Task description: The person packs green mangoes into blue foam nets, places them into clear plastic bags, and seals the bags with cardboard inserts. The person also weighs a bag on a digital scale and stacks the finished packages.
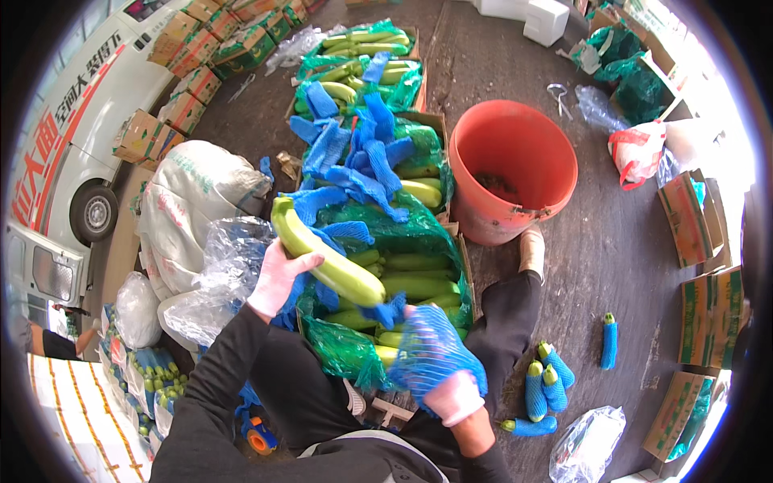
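Observation:
A pale green zucchini (329,262) is held aslant in my left hand (278,281), which wears a light pink glove. My right hand (444,368), gloved too, is inside a blue foam net sleeve (432,338) stretched over the fingers; a bunched blue end of netting touches the zucchini's lower tip. Below both hands stands a carton lined with green plastic film (341,347), holding several zucchinis (416,284). Loose blue net sleeves (362,163) lie heaped over the cartons farther off. On the floor at right lie several zucchinis in blue netting (535,392).
A red bucket (513,169) stands right of the cartons. White woven sacks (187,205) and clear plastic bags (223,271) are at left, near an orange tape roll (261,436). Cartons (691,217) line the right side. A white van (90,139) and another person's arm (84,341) are at far left.

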A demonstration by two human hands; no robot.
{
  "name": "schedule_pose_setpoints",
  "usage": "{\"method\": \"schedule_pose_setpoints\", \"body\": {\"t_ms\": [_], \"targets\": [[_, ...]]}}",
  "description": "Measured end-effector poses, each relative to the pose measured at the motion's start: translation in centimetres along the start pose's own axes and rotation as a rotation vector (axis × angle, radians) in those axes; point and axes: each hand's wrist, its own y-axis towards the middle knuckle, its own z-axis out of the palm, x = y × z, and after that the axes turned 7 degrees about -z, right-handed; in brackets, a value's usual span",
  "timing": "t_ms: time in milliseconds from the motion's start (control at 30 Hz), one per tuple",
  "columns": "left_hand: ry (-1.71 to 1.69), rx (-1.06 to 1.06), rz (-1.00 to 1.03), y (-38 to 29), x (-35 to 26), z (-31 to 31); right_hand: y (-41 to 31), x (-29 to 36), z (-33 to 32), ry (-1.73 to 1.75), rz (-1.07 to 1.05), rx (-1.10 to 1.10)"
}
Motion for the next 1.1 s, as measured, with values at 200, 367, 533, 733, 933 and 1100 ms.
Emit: {"method": "schedule_pose_setpoints", "body": {"t_ms": [200, 367, 533, 733, 933, 1100], "targets": [[-0.708, 0.644, -0.289, -10.9, -4.1, 6.3, 1.5, 5.0, 1.4, 0.215, 0.047, -0.006], [0.498, 1.249, 0.028, -16.1, -6.1, 5.2, -5.2, 4.1, -2.8, 0.624, 0.309, 0.276], [0.019, 0.756, -0.033, -19.8, -5.1, 5.7, -11.9, 4.9, -4.8, 0.426, 0.069, 0.279], [-0.247, 0.083, 0.012, -21.7, -1.8, 12.8, -14.8, 6.8, -6.6, 1.169, 0.627, -0.377], [-0.712, 0.538, -0.421, -15.9, -5.3, 24.6, -13.5, 4.6, -12.3, -0.543, 0.064, -0.175], [-0.525, 0.841, -0.048, -12.4, -0.6, 28.5, -8.5, -2.3, -13.6, -0.702, 0.332, -0.218]]}}
